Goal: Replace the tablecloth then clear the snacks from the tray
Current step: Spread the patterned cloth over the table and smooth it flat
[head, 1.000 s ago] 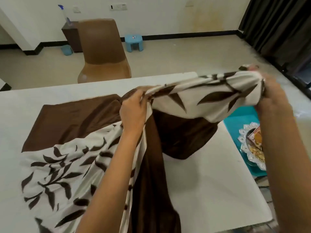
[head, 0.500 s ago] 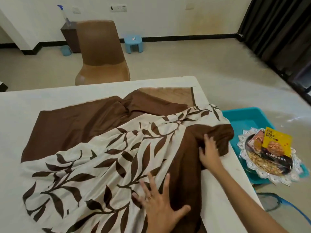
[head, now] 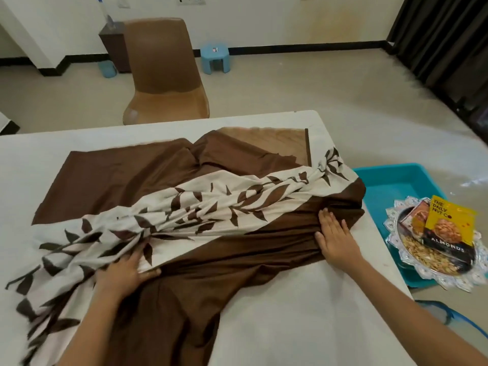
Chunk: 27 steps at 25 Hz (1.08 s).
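Observation:
A brown tablecloth [head: 121, 178] with a cream leaf-patterned band lies rumpled across the white table [head: 303, 326]. My left hand [head: 124, 273] lies on the bunched leaf band near the front left, fingers gathering folds of the cloth. My right hand [head: 334, 236] presses flat on the brown part near the table's right edge. Off the right edge, a silver ornate tray [head: 449, 280] sits in a teal bin [head: 390, 183]. It holds a yellow almond packet [head: 449, 223], another snack packet [head: 416, 217] and loose nuts [head: 422, 257].
A brown chair [head: 163, 75] stands behind the table's far edge. A small blue stool [head: 215, 58] and a dark cabinet [head: 113, 46] are by the back wall. Dark curtains [head: 443, 35] hang at the right. A blue object [head: 449, 315] lies on the floor at lower right.
A second ago both hands held the cloth up in the air. They laid it on the table. Since then the leaf band has bunched into folds and both hands have shifted on it.

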Motion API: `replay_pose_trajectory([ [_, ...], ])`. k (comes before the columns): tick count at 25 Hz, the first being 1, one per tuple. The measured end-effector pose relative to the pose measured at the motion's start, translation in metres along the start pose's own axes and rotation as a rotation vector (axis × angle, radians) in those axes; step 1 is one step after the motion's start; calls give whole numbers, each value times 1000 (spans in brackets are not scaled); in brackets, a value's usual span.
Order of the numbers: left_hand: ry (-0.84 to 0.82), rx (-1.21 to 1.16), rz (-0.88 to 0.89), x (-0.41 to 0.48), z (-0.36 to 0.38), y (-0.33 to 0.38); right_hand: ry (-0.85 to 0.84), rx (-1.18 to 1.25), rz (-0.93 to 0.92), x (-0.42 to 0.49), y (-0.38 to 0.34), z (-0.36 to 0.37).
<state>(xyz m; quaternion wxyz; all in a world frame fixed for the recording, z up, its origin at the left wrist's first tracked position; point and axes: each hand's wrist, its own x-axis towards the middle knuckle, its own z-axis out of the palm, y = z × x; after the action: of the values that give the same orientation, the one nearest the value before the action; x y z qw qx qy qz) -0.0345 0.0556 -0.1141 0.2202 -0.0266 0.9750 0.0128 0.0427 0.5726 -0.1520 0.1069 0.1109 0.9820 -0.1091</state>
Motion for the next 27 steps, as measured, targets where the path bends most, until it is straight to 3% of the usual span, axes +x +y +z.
replay_pose_trajectory([
  [3, 503, -44, -21, 5, -2, 38, -101, 24, 43, 16, -17, -7],
  [5, 650, -205, -65, -26, 8, 87, -33, 117, 147, 12, -38, -11],
  [7, 539, -383, -95, -70, 35, 134, 108, 190, 177, -5, -60, -4],
  [9, 268, -473, -168, -101, 66, 159, 104, 163, 116, -28, -81, 14],
  [11, 145, -413, -141, -104, 84, 145, 57, 86, 95, -36, -83, 30],
  [15, 303, -213, 228, -78, 84, 64, -13, -11, 74, -17, -52, 17],
  [17, 261, -189, 420, -64, 73, 35, -60, -62, 43, -9, -40, 10],
  [20, 328, -95, 564, -50, 64, 21, -82, -24, 58, -10, -43, 4],
  [22, 428, -247, 489, -52, 50, 28, 45, 82, 61, -23, -61, 1],
  [23, 444, -381, 405, -57, 38, 35, 135, 160, -25, -31, -73, 1],
  [25, 453, -622, 304, -61, 19, 50, 219, 170, -333, -41, -99, 5],
  [27, 505, -667, 263, -62, 8, 62, 208, 75, -571, -36, -118, 10],
])
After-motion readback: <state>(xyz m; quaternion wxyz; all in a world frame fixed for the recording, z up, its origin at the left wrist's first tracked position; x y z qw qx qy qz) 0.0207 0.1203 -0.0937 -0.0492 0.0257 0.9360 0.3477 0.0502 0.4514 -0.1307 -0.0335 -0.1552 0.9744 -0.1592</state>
